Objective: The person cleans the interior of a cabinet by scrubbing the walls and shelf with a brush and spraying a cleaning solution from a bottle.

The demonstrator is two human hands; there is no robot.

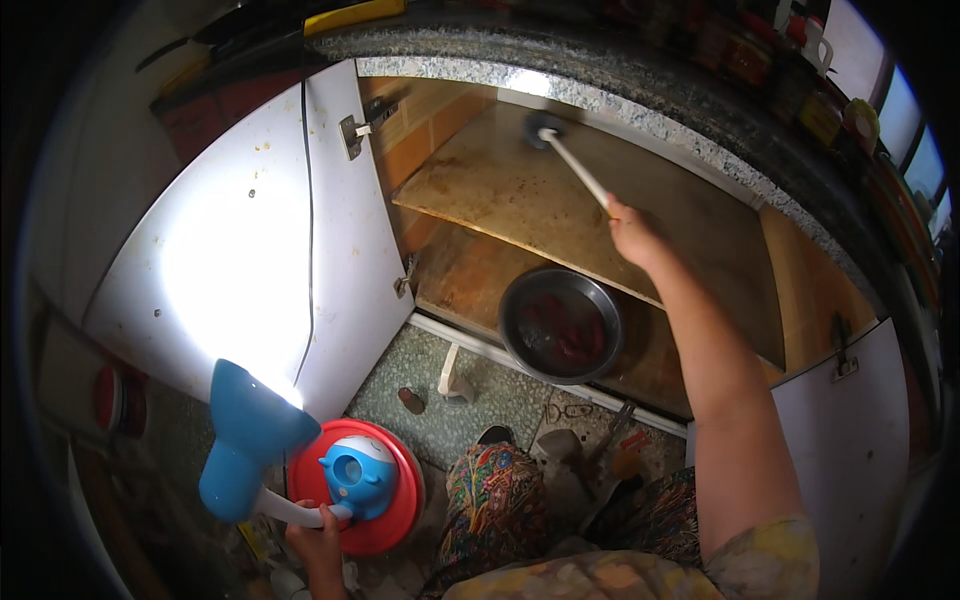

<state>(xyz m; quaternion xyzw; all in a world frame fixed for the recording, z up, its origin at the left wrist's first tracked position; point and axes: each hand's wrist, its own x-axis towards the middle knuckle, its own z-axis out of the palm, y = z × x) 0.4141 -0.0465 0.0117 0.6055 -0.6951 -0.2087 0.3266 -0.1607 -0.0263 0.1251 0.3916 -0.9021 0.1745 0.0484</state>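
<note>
My right hand (pixel 634 232) grips the white handle of a long-handled brush (pixel 581 172). Its dark round head (pixel 537 129) rests far back over the upper wooden shelf (pixel 517 195) of a cabinet, which is spotted with dark stains. My left hand (pixel 315 536) is closed around the white gooseneck of a blue desk lamp (pixel 259 439). The lamp is lit and throws a bright patch onto the open white cabinet door (pixel 352 247). Its blue animal-shaped base (pixel 361 476) stands on a red round lid or stool (pixel 409 495).
A dark metal basin (pixel 510 341) holding liquid and red cloth stands at the cabinet's front edge. On the speckled floor are a spray bottle (pixel 454 382), a small brown bottle (pixel 410 400) and some tools (pixel 611 431). A second door (pixel 847 450) hangs open at right, below the granite countertop (pixel 645 105).
</note>
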